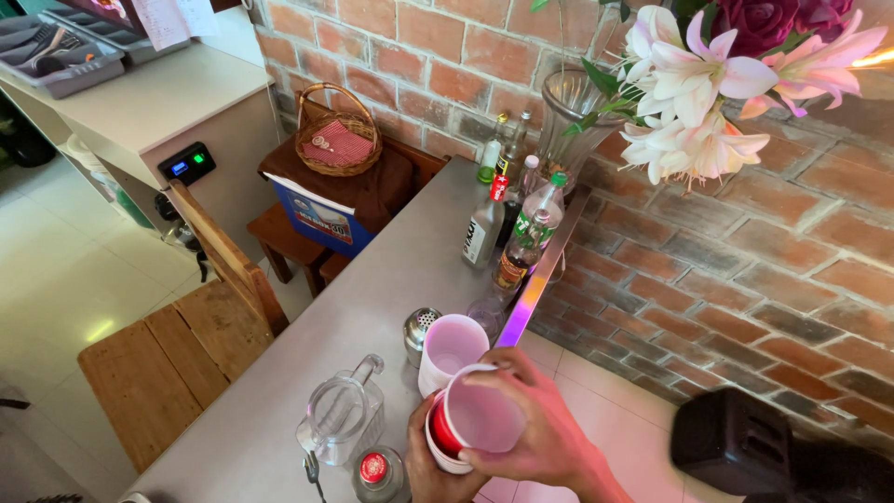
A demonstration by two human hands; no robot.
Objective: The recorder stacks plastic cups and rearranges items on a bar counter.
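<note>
White cups [477,417], stacked with a red one, sit gripped between both hands above the grey bench [391,279]. Left hand [430,466] grasps their underside; right hand [545,433] clasps the rim. Another white cup [451,349] stands just beside.

I hold one white plastic cup [480,417], open mouth up and tilted slightly toward me, interior empty and tinted pink by the light. It sits over a red item [443,430] whose kind I cannot tell. A second white cup [450,349] stands upright and empty on the grey counter [372,298], just beside the first.
</note>
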